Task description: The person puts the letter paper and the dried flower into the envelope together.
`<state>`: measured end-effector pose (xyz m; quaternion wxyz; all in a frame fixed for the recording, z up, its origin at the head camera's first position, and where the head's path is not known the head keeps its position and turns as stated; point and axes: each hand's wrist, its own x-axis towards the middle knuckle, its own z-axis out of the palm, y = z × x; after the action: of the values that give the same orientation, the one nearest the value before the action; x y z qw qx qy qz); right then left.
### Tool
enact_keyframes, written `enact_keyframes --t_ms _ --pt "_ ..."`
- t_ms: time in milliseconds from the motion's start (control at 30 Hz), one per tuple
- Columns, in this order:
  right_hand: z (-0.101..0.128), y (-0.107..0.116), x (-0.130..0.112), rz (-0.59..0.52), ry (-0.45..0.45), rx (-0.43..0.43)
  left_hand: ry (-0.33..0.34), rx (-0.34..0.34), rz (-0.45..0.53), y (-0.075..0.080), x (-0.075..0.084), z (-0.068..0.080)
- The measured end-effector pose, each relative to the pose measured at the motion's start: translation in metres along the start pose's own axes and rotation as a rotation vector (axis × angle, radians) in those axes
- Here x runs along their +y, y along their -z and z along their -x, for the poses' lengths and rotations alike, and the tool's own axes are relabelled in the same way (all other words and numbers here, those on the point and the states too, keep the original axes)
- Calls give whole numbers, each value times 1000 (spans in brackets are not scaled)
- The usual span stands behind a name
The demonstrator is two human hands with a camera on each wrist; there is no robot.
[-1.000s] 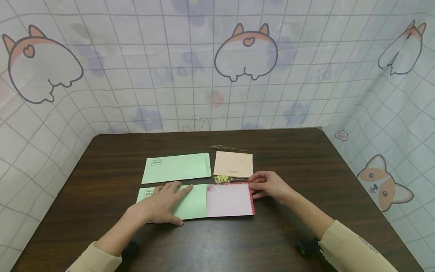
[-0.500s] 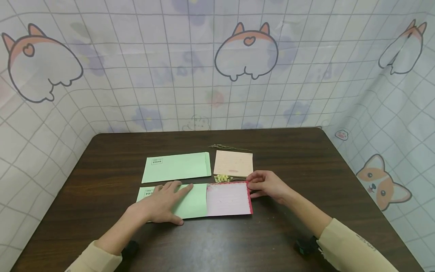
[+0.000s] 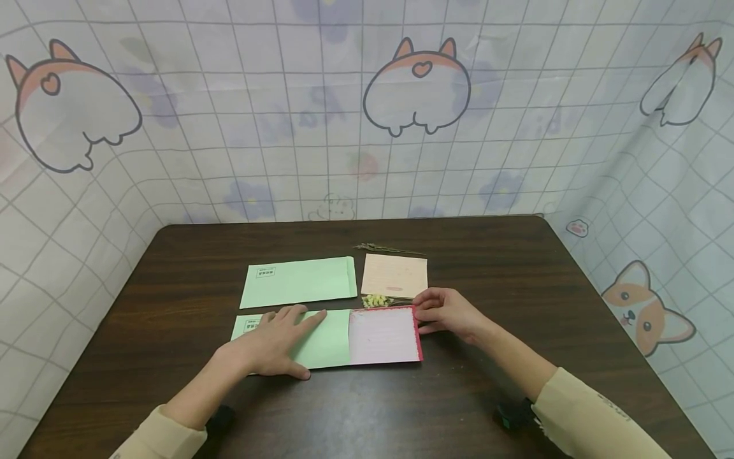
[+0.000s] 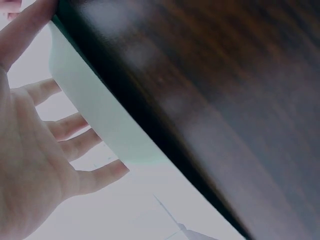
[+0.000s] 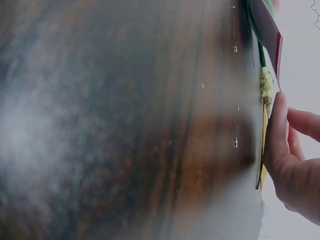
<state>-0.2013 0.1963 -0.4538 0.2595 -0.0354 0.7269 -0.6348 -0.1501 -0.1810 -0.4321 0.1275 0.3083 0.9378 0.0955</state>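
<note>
Left hand (image 3: 269, 347) over half-hidden envelope (image 3: 323, 344)

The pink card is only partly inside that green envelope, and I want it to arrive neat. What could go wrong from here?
The pink card may jam or buckle: the right hand pushes at its far right corner only, so it could skew in the green envelope.

The dried flower sprig lies close beside the card's top edge and the fingers, so it could get brushed or crushed.

The left hand lies flat on the envelope, which might pinch the pocket closed.
</note>
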Motion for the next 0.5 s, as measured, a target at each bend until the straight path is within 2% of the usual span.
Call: enact_keyframes --t_ms 500 --pt "-4 -9 0 -2 10 -31 1 -4 -5 1 1 -1"
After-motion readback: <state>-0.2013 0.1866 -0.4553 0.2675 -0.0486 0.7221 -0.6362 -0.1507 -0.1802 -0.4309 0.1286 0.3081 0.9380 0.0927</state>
